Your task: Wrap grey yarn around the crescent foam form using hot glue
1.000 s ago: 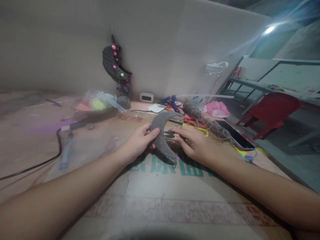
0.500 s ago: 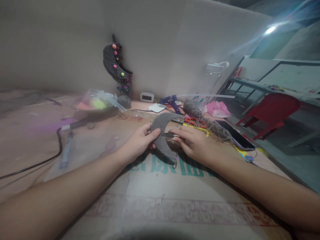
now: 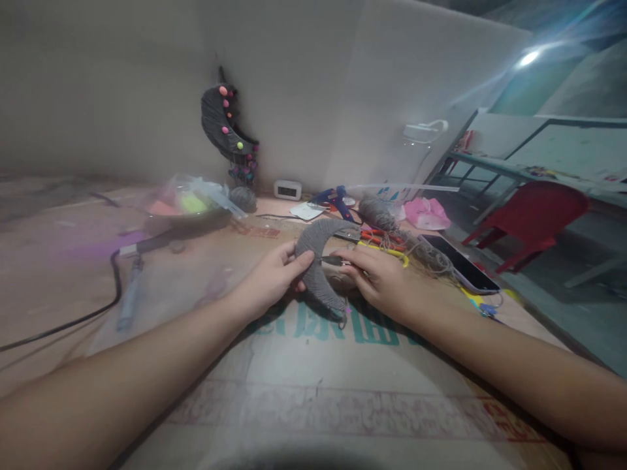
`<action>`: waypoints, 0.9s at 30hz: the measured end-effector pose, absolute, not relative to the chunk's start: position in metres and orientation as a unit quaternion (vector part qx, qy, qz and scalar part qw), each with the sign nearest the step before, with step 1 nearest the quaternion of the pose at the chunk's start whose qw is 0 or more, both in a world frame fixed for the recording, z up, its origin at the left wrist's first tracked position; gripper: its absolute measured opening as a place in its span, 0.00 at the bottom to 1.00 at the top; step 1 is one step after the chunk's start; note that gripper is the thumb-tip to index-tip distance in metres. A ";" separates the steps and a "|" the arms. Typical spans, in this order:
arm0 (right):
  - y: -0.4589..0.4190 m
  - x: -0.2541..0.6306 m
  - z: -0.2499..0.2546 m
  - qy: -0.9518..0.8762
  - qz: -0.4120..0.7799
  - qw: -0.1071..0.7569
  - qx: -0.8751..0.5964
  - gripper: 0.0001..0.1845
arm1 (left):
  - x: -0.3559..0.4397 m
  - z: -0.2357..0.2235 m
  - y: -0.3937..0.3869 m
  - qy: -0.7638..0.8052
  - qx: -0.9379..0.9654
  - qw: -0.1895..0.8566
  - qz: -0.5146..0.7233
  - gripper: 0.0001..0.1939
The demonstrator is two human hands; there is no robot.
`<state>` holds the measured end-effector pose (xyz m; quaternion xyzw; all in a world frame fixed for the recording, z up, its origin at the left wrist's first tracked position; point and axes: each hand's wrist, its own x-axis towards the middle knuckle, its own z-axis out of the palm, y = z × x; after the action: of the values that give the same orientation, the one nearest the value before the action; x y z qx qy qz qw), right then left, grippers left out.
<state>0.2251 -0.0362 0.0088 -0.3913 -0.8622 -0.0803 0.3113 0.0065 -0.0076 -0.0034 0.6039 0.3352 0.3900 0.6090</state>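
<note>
Opening rightward, long axis near-to-far, yarn-wrapped crescent (image 3: 316,266) is finger-pinched by left hand (image 3: 270,275), leftward-pointing dark tool (image 3: 333,260) by right hand (image 3: 381,278).

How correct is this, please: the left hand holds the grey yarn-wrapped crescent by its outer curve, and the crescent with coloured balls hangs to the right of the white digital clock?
The side is wrong: the head view shows the crescent with coloured balls hanging to the left of the white digital clock. The left hand does hold the grey yarn-wrapped crescent by its outer curve.
</note>
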 end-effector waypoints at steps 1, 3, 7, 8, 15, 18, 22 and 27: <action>-0.036 0.225 0.009 -0.858 -0.067 0.317 -0.399 0.15 | 0.007 -0.003 -0.008 0.335 0.604 0.609 0.390 0.15; -0.037 0.225 0.009 -0.852 -0.050 0.323 -0.410 0.15 | 0.006 -0.002 -0.008 0.335 0.603 0.609 0.391 0.16; -0.037 0.226 0.008 -0.849 -0.037 0.326 -0.414 0.15 | 0.006 -0.001 -0.009 0.338 0.598 0.607 0.398 0.16; -0.037 0.226 0.008 -0.848 -0.035 0.327 -0.415 0.15 | 0.006 0.000 -0.009 0.339 0.597 0.608 0.400 0.16; -0.034 0.227 0.004 -0.842 -0.045 0.347 -0.410 0.14 | 0.006 -0.002 -0.008 0.332 0.592 0.615 0.403 0.17; -0.033 0.226 0.004 -0.824 -0.034 0.377 -0.423 0.14 | 0.005 -0.002 -0.008 0.333 0.596 0.617 0.391 0.17; -0.033 0.224 0.006 -0.798 0.008 0.410 -0.441 0.13 | 0.005 -0.003 -0.008 0.321 0.612 0.614 0.381 0.18; -0.033 0.224 0.011 -0.768 0.166 0.403 -0.469 0.19 | 0.007 -0.002 -0.006 0.297 0.586 0.637 0.404 0.22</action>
<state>0.2238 -0.0329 0.0111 -0.4692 -0.7681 0.1660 0.4029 0.0065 -0.0062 -0.0023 0.5856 0.2974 0.4038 0.6369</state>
